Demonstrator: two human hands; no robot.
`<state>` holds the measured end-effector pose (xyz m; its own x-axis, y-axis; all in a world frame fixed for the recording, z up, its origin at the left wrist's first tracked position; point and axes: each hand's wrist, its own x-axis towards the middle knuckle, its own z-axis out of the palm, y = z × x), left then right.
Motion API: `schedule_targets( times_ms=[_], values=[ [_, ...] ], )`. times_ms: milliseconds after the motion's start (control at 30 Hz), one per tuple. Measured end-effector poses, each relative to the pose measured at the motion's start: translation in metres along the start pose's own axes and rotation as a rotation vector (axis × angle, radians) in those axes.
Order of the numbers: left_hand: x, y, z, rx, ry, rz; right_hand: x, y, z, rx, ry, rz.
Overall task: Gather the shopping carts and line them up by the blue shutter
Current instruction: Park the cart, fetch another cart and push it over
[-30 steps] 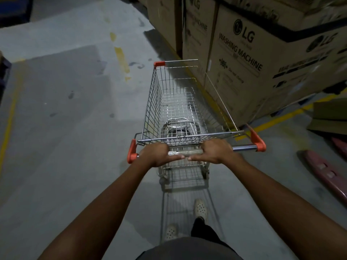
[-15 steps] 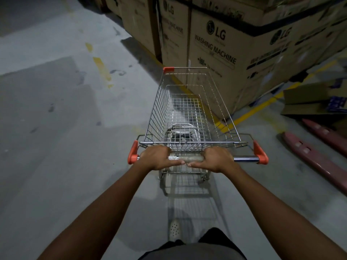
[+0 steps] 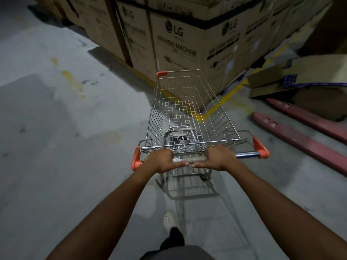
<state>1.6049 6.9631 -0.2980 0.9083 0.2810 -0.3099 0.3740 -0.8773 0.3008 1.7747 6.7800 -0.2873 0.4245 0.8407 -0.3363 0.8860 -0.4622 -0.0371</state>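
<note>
Grips the handle bar [image 3: 246, 154] of a wire shopping cart [image 3: 155, 117] w/ both hands: left hand [image 3: 161, 160] curled over the bar near its left end, right hand [image 3: 219, 158] curled over it just right of centre, thumbs stretched toward each other along the bar's near side (tips close; contact hard to tell through blur). Holds both arms out nearly straight. Orange end caps [image 3: 260, 147] at either end of the bar, orange corner guard [image 3: 162, 73] on the basket's front-left rim. Cart upright on the grey concrete floor [image 3: 65, 147], directly ahead of the person, nose aimed at the corner of a stack of cardboard boxes [image 3: 178, 44] marked LG, washing machine. Yellow floor line [image 3: 223, 102] along the foot of the stack. Off to the right, flattened cardboard [image 3: 300, 76] & two red pallet-jack forks [image 3: 300, 139] on the floor, well apart from the cart. Below, btwn the arms, one white perforated shoe [image 3: 168, 220] behind the cart's rear wheels.
</note>
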Motion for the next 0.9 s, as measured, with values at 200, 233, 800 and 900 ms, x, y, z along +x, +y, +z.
schedule_targets(
  times_ms=[200,233,800,900],
  values=[
    [-0.015,0.058,0.021,0.031,-0.063,0.097,-0.069,0.024,0.028,0.007,0.031,0.074],
    [-0.015,0.067,0.025,0.039,-0.075,0.117,-0.080,0.029,0.032,0.011,0.035,0.093],
    [0.007,0.211,0.061,0.194,-0.206,0.482,-0.244,0.084,0.082,0.145,0.046,0.504],
    [0.012,0.236,0.065,0.232,-0.233,0.563,-0.269,0.087,0.091,0.181,0.042,0.591]
  ],
)
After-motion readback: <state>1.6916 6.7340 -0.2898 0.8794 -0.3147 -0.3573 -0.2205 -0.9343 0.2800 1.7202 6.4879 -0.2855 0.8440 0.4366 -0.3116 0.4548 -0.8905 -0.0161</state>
